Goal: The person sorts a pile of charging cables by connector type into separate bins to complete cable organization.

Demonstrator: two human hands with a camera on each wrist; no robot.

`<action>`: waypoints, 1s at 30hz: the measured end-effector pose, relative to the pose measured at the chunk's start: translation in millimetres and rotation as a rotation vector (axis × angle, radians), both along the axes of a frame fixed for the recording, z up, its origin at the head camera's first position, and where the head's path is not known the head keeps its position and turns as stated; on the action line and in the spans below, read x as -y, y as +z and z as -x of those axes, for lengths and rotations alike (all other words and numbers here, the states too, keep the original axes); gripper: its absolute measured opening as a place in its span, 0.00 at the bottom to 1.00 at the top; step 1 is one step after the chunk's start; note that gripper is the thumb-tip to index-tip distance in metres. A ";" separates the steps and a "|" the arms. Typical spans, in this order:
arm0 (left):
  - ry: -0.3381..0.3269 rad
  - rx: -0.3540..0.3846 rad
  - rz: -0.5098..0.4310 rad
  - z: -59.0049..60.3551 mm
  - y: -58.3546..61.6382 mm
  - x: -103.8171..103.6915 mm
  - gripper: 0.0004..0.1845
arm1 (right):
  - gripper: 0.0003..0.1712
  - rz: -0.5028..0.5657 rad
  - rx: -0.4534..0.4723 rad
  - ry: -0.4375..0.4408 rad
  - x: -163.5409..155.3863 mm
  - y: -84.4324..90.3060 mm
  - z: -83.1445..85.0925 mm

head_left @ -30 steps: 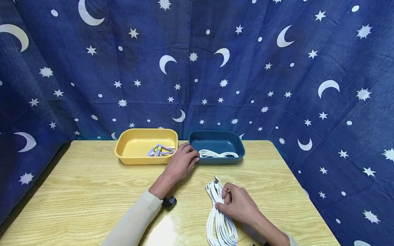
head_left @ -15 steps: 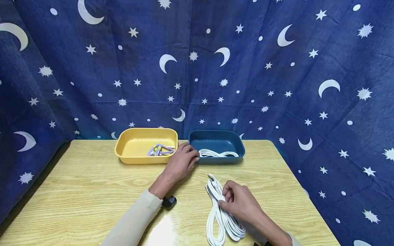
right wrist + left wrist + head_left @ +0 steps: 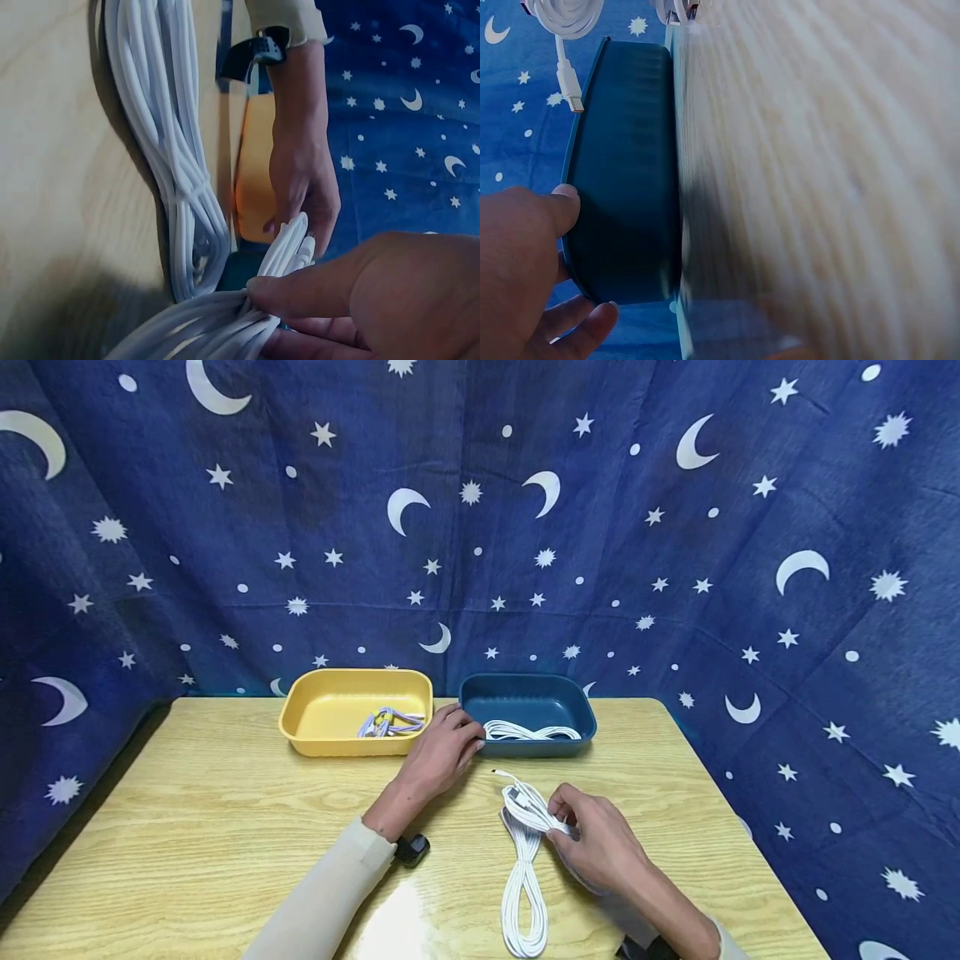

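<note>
My left hand (image 3: 444,745) holds the near left corner of a dark blue bin (image 3: 536,749); in the left wrist view the thumb lies on the bin's wall just below the rim, and other fingers show past its end. One white coiled cable (image 3: 531,733) lies inside this bin. Between thumb and fingers my right hand (image 3: 603,843) pinches a second coiled white cable (image 3: 531,812), its plug end pointing toward the bins. A third white coiled cable (image 3: 523,902) lies on the table, partly beneath the held one. The right wrist view shows that pinch close up.
Left of the blue bin stands a yellow bin (image 3: 352,748) with a purple cable (image 3: 392,723) inside. Both bins stand near the far edge of the wooden table (image 3: 225,843). A blue curtain (image 3: 480,527) with moons and stars hangs behind and at the sides.
My right hand has lifted one white cable coil off the other and swung it slightly forward, baring the lower coil on the table. My left hand has stayed at the blue bin.
</note>
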State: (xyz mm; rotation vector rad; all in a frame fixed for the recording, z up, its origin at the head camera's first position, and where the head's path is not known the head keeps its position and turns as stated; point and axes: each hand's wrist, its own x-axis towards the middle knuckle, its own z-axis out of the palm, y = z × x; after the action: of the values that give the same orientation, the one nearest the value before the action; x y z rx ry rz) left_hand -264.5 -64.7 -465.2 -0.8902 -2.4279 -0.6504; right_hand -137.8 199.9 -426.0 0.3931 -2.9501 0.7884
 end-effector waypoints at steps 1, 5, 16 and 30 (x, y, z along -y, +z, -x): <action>0.001 -0.001 -0.001 0.1 0.0 0.0 0.05 | 0.18 -0.017 -0.016 0.006 -0.8 0.2 1.1; 0.008 -0.010 0.000 0.4 -0.4 0.1 0.05 | 0.19 -0.072 -0.106 0.030 -4.0 0.4 6.8; 0.011 -0.013 -0.002 -0.2 -0.1 -1.4 0.05 | 0.20 -0.161 -0.266 0.043 -10.1 4.4 20.8; 0.010 0.004 0.003 1.6 -2.0 -1.0 0.06 | 0.20 -0.147 -0.363 0.036 -17.1 15.2 39.1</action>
State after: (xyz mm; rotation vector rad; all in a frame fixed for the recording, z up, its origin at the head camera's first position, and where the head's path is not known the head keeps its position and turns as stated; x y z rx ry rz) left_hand -266.1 -63.7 -467.2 -0.8779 -2.4363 -0.6458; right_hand -176.8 216.9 -410.8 0.5366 -2.6701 0.4458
